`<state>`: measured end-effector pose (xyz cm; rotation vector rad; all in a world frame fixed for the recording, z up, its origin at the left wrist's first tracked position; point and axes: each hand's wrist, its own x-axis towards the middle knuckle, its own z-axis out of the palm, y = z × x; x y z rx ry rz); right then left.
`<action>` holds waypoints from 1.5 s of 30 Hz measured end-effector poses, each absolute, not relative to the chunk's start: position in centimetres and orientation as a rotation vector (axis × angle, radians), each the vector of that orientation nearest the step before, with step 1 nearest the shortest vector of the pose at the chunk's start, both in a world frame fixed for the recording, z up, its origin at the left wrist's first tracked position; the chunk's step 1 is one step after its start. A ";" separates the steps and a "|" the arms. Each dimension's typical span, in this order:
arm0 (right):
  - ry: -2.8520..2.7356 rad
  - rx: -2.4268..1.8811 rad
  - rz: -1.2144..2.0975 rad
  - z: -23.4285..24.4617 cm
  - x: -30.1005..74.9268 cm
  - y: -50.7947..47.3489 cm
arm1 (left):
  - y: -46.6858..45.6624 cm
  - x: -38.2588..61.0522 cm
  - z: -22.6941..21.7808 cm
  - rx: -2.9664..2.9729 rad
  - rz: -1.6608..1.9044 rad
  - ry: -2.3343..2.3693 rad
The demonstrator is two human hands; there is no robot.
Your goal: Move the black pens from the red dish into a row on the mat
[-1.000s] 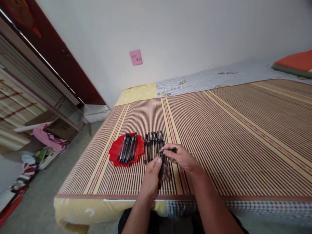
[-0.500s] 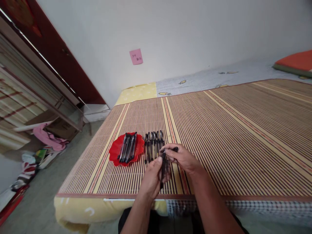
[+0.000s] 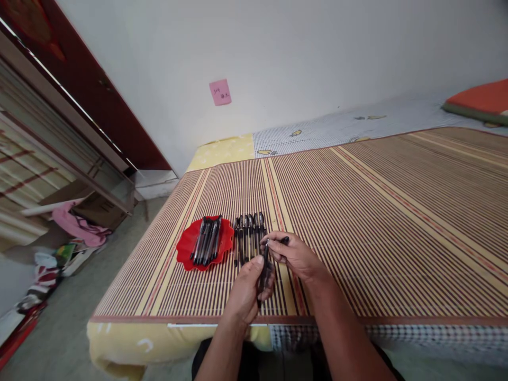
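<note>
A pink note (image 3: 220,92) seems to read "304", the left hand (image 3: 246,283) has fingers closed round a black pen (image 3: 264,270), the right hand (image 3: 292,255) pinching its top.

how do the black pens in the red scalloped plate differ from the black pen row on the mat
The bunched black pens lie in the red scalloped plate; the row of black pens lies on the brown-striped mat. The bunched black pens sit packed close, while the row of black pens shows mat between several. Both are slim.

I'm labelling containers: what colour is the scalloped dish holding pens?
The dish is red, clearest in the head view.
</note>
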<state>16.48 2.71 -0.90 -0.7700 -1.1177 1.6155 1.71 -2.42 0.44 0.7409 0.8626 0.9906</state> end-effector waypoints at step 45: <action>-0.692 -0.717 1.571 -0.4 17.7 3.6 | -2.4 1.6 -0.2 0.955 1.076 1.058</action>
